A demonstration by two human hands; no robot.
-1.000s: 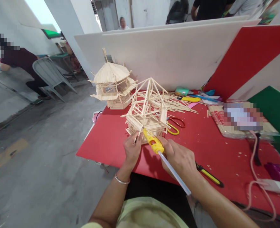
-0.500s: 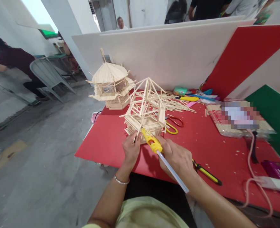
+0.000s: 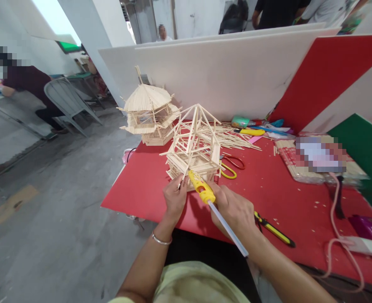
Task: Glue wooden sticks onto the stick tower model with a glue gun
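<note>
My right hand [image 3: 235, 206] is wrapped round a yellow hot glue gun [image 3: 201, 188], a long clear glue stick [image 3: 228, 230] jutting from its rear. The gun's nozzle points at the near side of an open-framed pavilion model [image 3: 196, 147] built of thin wooden sticks. Close to the nozzle, my left hand [image 3: 175, 195] pinches a thin wooden stick [image 3: 184, 176] at the model's near edge. Whether the nozzle touches the stick I cannot tell. Behind and to the left stands a second stick pavilion [image 3: 150, 111] with a covered roof.
On the red tabletop [image 3: 132, 185] lie scissors [image 3: 228, 168], a yellow-black utility knife [image 3: 276, 229], loose sticks [image 3: 236, 141] and packs of sticks [image 3: 287, 158]. A pink cable [image 3: 333, 210] runs down the right side. White boards [image 3: 224, 75] stand behind. A person [image 3: 28, 86] sits far left.
The view has shifted very slightly. Both hands, the glue gun and the stick model keep nearly the same places relative to each other.
</note>
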